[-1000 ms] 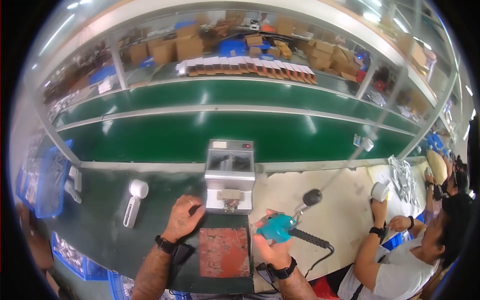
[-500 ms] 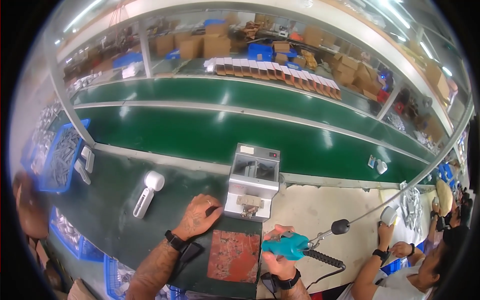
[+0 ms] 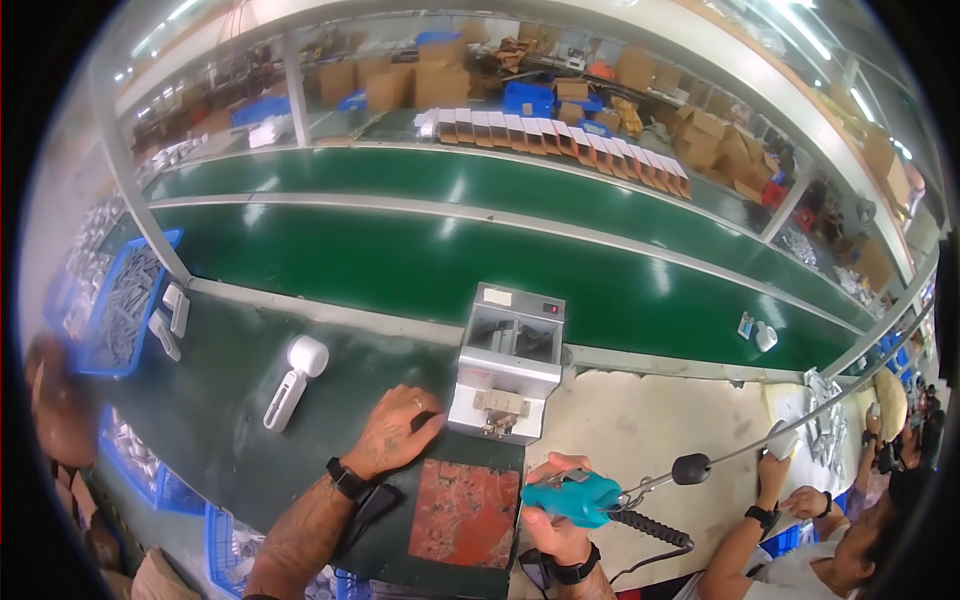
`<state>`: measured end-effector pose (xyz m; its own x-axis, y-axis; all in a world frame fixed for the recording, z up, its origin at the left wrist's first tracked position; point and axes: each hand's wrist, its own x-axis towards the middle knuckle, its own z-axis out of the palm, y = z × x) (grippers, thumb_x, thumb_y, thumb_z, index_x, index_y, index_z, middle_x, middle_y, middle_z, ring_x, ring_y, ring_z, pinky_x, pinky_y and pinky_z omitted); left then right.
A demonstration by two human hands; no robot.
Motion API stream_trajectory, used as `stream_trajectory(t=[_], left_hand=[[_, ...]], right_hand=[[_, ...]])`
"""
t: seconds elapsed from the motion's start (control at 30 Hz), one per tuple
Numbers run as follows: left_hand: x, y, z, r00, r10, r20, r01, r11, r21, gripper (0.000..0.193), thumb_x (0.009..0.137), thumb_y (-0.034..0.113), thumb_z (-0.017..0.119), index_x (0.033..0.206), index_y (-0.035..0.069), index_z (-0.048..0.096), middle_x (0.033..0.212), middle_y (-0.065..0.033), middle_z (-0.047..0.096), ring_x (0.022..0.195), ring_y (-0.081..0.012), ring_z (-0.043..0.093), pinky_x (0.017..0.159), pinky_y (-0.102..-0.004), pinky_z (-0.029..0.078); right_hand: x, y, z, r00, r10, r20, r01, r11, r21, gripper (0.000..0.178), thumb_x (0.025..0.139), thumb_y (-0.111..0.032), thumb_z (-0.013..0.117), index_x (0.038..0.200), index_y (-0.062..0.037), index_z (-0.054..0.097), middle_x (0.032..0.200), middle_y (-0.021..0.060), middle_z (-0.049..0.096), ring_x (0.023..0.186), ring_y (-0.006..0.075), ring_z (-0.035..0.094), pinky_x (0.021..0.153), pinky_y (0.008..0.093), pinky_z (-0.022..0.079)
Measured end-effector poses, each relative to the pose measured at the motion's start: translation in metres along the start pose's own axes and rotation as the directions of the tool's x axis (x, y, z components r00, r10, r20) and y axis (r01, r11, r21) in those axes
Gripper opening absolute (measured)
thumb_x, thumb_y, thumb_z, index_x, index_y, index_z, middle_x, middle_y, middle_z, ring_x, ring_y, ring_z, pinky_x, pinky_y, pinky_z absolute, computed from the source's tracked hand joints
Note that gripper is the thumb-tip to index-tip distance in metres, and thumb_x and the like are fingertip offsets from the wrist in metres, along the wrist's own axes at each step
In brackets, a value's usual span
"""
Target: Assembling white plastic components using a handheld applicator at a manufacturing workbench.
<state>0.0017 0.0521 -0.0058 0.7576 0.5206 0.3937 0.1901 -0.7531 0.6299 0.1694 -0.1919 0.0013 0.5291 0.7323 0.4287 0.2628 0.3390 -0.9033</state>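
My right hand [image 3: 558,528] is closed round a teal electric screwdriver [image 3: 580,498], which hangs from a cable and has a coiled black cord. It is held beside a worn red mat [image 3: 466,515] on the table. Left of a grey box-shaped machine [image 3: 508,365], probably a screw feeder, my left hand [image 3: 392,432] rests with its fingers curled. A dark patch shows between its thumb and forefinger, and I cannot tell whether that is an object or shadow. Farther left lies a white handheld device [image 3: 297,378] with a round head and a slotted handle.
Two white handle parts [image 3: 170,322] lie near a blue basket [image 3: 128,362] of grey parts. Beyond the table runs a green conveyor [image 3: 370,265], with a white device [image 3: 765,337] on it. A co-worker [image 3: 800,530] sits at the right, holding a pale part.
The view has shifted slightly. My two hands and the screwdriver stay in nearly the same place. At the right, the co-worker has turned the white part in their hand.
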Motion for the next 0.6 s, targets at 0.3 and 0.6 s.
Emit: stream_trajectory(t=[0.3,0.6], left_hand=[[-0.003,-0.002,0.0,1.0,0.0,0.0,0.0,1.0,-0.009,0.008,0.094,0.014,0.07,0.096,0.008,0.065,0.102,-0.0069,0.069,0.099,-0.0329,0.061,0.091,-0.0452,0.046],[0.001,-0.002,-0.001,1.0,0.022,0.008,-0.022,1.0,0.002,0.009,0.094,0.015,0.07,0.096,0.008,0.065,0.103,-0.007,0.069,0.099,-0.0325,0.061,0.091,-0.0446,0.046]], right_hand=[[0.002,0.001,0.008,1.0,-0.004,-0.021,0.004,1.0,0.015,0.081,0.086,-0.041,0.087,0.144,0.0,0.048,0.11,0.0111,0.067,0.088,0.0154,0.063,0.079,0.0306,0.052],[0.001,0.002,0.007,1.0,0.013,-0.003,-0.013,1.0,0.023,0.079,0.087,-0.038,0.086,0.144,0.0014,0.048,0.112,0.011,0.067,0.089,0.0145,0.062,0.08,0.0303,0.05]])
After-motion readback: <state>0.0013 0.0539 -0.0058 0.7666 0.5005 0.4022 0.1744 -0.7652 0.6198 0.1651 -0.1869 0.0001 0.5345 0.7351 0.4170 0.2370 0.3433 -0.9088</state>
